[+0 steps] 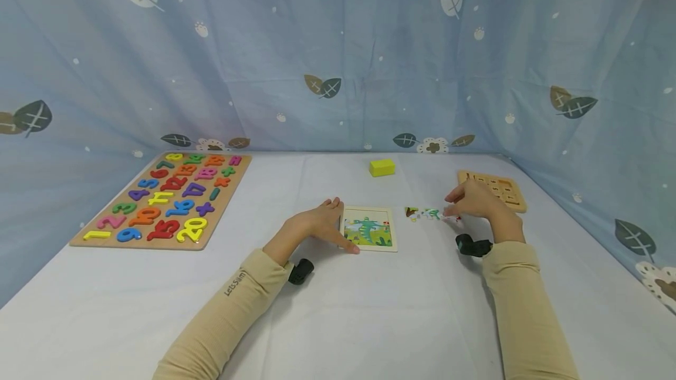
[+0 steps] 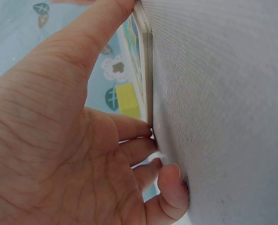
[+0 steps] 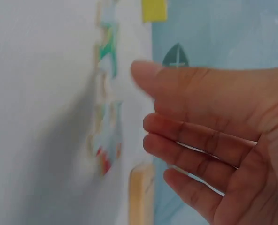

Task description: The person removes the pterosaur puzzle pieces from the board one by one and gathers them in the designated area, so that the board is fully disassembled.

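A square jigsaw puzzle [image 1: 369, 228] in a pale wooden frame shows a green dinosaur picture. My left hand [image 1: 323, 224] holds its left side, thumb at the near edge and fingers at the far corner; the left wrist view shows thumb and index finger spanning the frame's edge [image 2: 147, 70]. To the puzzle's right, several loose jigsaw pieces [image 1: 433, 214] lie in a row. My right hand [image 1: 475, 199] hovers over the right end of that row, thumb and fingers apart. In the right wrist view, the nearby pieces [image 3: 106, 150] are blurred and apart from the fingers.
At the left lies a wooden board [image 1: 222, 216] of colourful numbers and signs. A yellow block [image 1: 382, 168] stands toward the back. Behind my right hand is a small wooden tray [image 1: 511, 193] with compartments, partly hidden. A blue curtain [image 1: 338, 46] hangs behind the white table [image 1: 369, 321].
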`<state>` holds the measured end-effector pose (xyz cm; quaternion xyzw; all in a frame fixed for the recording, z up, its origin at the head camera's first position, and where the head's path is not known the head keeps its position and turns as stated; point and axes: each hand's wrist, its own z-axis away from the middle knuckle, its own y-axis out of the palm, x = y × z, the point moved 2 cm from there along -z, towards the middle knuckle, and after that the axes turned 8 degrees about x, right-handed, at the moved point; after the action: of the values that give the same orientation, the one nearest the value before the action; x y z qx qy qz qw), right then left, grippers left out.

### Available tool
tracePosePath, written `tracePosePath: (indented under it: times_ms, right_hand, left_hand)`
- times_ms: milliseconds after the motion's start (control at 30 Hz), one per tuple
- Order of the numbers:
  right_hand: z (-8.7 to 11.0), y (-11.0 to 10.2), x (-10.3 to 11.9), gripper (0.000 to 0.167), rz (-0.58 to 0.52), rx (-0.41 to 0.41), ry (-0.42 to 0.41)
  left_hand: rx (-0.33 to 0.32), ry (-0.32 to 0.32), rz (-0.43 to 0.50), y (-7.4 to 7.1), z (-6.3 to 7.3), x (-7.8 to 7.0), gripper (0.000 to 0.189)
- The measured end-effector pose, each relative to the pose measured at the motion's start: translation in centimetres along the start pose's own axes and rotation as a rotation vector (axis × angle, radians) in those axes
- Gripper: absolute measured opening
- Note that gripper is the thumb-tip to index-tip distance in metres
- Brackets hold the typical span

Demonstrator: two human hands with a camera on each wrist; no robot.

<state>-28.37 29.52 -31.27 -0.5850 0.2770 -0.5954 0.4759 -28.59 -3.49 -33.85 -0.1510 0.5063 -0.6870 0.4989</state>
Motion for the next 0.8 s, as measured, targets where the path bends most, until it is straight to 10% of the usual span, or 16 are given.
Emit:
tracePosePath:
  times_ms: [800]
  right_hand:
    - [-3.4, 5.7, 12.6, 0.051, 0.077, 0.163, -0.305]
  left_hand:
    - [-0.009, -0.017, 0.023, 0.0, 0.3, -0.2, 0.118]
